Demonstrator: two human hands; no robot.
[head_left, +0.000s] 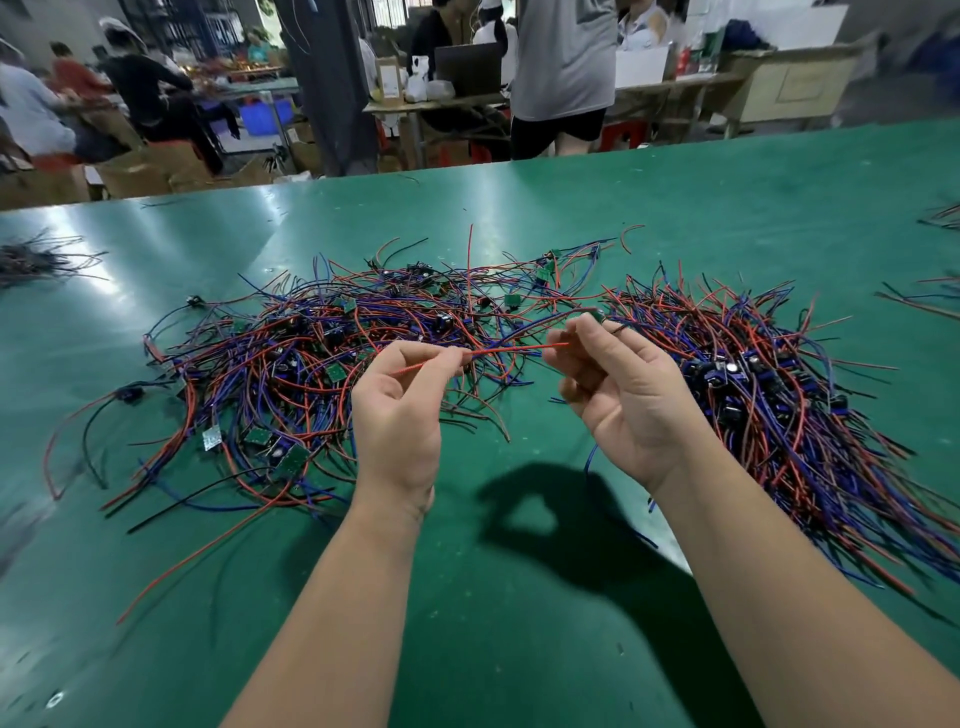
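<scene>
My left hand (397, 402) pinches a thin red wire (506, 350) between thumb and fingertips, above the green table (519, 623). The wire runs right toward my right hand (618, 395), whose curled fingers hold its other end together with a small green circuit board (597, 314) at the fingertips. A blue wire (589, 460) hangs below the right palm. Both hands hover between two heaps: a loose tangle of red, blue and black wires with small boards (311, 364) on the left, and a denser bundled heap (769, 395) on the right.
More wire bundles lie at the table's far left (31, 260) and right edge (930, 296). Beyond the table's far edge stand a person in a grey shirt (563, 73), seated workers at other benches (140, 88), and cardboard boxes (145, 171).
</scene>
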